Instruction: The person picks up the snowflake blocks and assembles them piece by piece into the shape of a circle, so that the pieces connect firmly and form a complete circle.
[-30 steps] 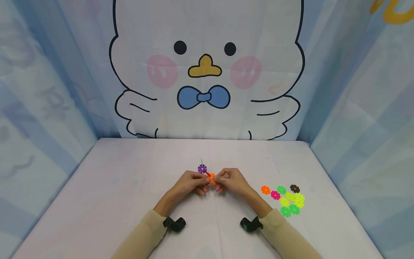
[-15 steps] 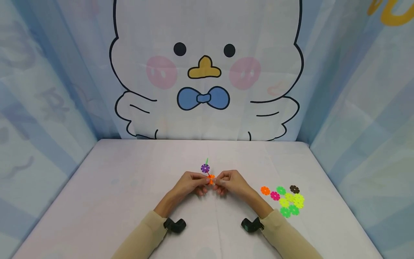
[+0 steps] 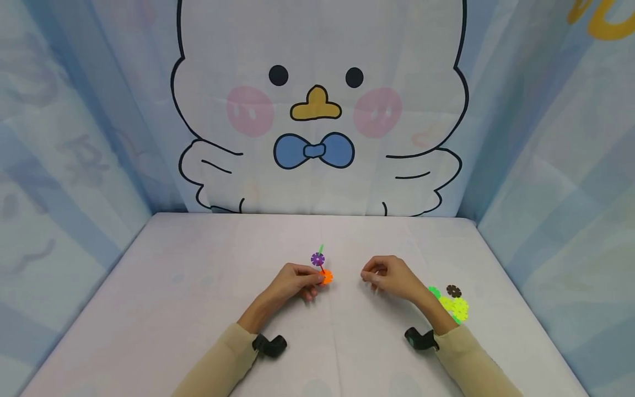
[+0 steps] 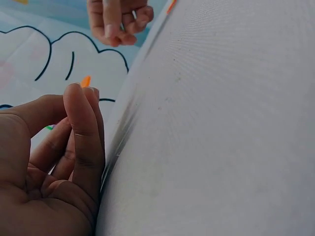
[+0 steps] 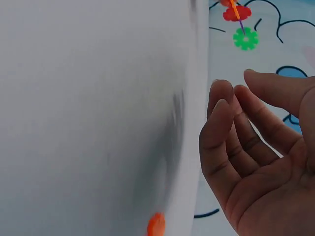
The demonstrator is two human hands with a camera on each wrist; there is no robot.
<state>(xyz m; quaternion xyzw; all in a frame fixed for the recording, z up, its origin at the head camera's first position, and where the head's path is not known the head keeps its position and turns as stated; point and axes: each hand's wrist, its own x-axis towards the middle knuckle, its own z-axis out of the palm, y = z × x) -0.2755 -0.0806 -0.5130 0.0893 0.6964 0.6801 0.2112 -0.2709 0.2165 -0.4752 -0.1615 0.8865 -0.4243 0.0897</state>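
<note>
The left hand (image 3: 297, 278) pinches the orange disc (image 3: 328, 277) at the near end of a chain of discs (image 3: 318, 258), around the middle of the table (image 3: 223, 251). The chain's long axis runs away from the person, leaning slightly left, green disc (image 3: 321, 248) farthest. The right hand (image 3: 392, 274) holds nothing, fingers loosely curled; the right forearm (image 3: 439, 312) covers some loose discs (image 3: 460, 309). Half a second ago the right hand was at the orange disc; now it is apart.

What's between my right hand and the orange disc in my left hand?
In the head view, only bare tabletop shows between the right hand and the held orange disc.
</note>
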